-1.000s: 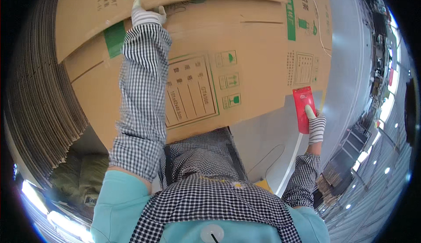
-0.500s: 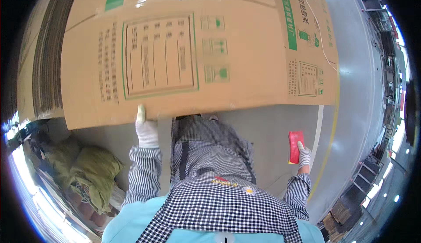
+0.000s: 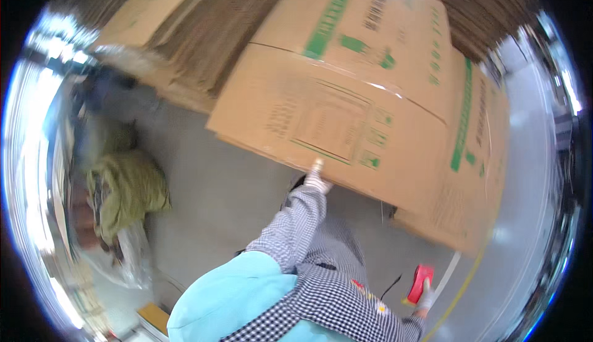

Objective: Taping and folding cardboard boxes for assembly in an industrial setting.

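A large flat brown cardboard carton [image 3: 401, 157] with green bands and printed marks stretches in front of me. My left hand [image 3: 317, 180], in a pale glove, is closed on its near edge with the thumb lying on top; the fingers beneath are hidden. Down at the right, away from the cardboard, my right hand [image 3: 426, 297] is gloved too and wrapped round a red block-shaped hand-held object [image 3: 420, 282] with a bit of yellow at its lower end. What kind of object it is, I cannot make out.
Thick stacks of flattened cardboard [image 3: 210, 33] stand at the far left. On the grey floor [image 3: 204, 175] to the left sit an olive-green sack [image 3: 133, 187] and a clear plastic bag [image 3: 134, 255]. A yellow floor line [image 3: 457, 299] runs along the right.
My view has turned, so the cardboard now slants down to the right and more floor and stacks show at left. Both hands keep their holds; the left arm now reaches farther across my front.
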A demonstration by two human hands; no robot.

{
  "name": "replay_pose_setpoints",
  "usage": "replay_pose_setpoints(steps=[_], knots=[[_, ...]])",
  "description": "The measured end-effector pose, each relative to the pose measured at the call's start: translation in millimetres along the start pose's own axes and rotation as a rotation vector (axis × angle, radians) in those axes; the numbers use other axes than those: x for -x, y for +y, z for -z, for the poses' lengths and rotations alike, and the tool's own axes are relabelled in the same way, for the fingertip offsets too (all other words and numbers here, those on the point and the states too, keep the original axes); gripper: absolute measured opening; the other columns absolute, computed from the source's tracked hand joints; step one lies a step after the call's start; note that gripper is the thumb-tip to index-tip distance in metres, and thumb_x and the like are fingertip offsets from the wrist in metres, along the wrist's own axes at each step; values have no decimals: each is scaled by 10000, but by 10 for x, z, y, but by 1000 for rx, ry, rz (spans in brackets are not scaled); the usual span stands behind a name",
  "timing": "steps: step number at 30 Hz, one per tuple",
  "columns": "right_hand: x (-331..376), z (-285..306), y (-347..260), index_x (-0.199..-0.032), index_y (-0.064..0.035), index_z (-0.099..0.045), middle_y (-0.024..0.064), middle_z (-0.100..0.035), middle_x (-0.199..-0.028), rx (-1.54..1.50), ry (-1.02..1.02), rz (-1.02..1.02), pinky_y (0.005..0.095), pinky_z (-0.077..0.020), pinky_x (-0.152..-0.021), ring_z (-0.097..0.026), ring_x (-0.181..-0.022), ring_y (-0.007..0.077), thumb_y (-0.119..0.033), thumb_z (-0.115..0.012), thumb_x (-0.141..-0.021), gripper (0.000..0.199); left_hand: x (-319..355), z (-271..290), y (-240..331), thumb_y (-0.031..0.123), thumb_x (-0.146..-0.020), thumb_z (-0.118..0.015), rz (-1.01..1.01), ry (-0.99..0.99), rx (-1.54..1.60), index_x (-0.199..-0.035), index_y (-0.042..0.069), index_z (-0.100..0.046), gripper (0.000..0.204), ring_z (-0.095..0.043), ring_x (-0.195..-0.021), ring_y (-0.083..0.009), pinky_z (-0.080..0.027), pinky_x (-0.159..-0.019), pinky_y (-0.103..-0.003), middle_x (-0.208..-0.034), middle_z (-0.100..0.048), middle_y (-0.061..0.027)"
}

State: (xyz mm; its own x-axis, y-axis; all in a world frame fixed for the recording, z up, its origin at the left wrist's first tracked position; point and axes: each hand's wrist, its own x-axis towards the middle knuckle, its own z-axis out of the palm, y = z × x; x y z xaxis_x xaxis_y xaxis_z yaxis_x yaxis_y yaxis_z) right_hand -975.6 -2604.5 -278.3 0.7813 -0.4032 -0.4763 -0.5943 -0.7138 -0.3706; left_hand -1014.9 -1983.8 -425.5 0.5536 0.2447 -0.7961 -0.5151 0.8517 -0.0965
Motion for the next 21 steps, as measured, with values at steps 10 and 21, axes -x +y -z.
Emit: replay_pose_setpoints(steps=[10, 21], knots=[[120, -727, 565, -1143, -39, -665, 42, -682, -1115, -878, -483, -200, 239, -521, -865, -633, -999, 143, -254, -591, -960, 292, 1052, -481, -491, 159, -723, -845, -466, 93, -571, -1075, -16, -653, 437, -651, -823, -215, -532, -731, -338, -951, -694, -87], [288, -1884, 78, -1195, -9, -630, 90, -675, -1078, -817, -541, -158, 337, -540, -815, -646, -914, 228, -359, -580, -957, 426, 3264, -1675, 2949, 295, -831, -691, -1380, -375, -696, -1098, 21, -656, 383, -579, -981, -202, -460, -894, -338, -1057, -652, -86]])
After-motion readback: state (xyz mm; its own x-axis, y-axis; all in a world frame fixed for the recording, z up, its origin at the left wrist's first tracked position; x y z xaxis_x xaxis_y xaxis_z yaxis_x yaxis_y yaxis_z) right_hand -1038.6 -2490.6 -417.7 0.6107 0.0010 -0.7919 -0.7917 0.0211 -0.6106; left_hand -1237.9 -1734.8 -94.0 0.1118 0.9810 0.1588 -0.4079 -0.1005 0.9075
